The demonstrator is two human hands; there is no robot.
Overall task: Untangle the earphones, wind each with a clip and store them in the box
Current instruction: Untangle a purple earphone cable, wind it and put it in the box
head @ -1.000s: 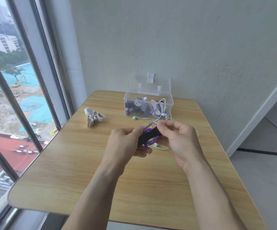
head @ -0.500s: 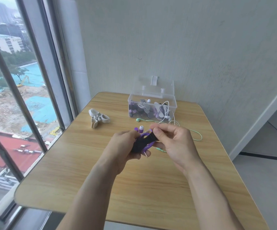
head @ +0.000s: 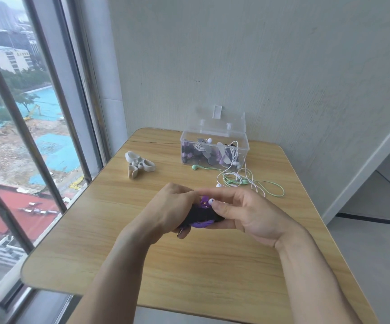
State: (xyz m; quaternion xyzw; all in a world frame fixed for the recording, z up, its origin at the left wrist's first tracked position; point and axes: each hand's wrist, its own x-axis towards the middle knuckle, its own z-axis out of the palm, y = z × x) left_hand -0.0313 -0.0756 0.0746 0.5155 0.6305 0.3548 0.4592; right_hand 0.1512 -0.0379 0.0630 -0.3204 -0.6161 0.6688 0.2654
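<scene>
Above the middle of the wooden table [head: 212, 265], my left hand [head: 170, 211] and my right hand [head: 245, 211] both grip a coiled purple earphone [head: 202, 223] wrapped in a black clip [head: 201, 213]. Its white-tipped earbud [head: 210, 201] sticks up at my right fingertips. Behind the hands lies a tangle of green earphones [head: 271, 187] and white earphones [head: 240, 176]. The clear plastic box [head: 212, 148] stands open at the back with several wound earphones inside.
A few beige clips [head: 139, 166] lie at the back left of the table. A window with bars runs along the left; a wall stands right behind the box. The table's right edge drops to the floor.
The hands shifted slightly together and turned the bundle; the right fingers now pinch near the earbud on top. The camera view moved a little; the loose cords stayed where they were.
</scene>
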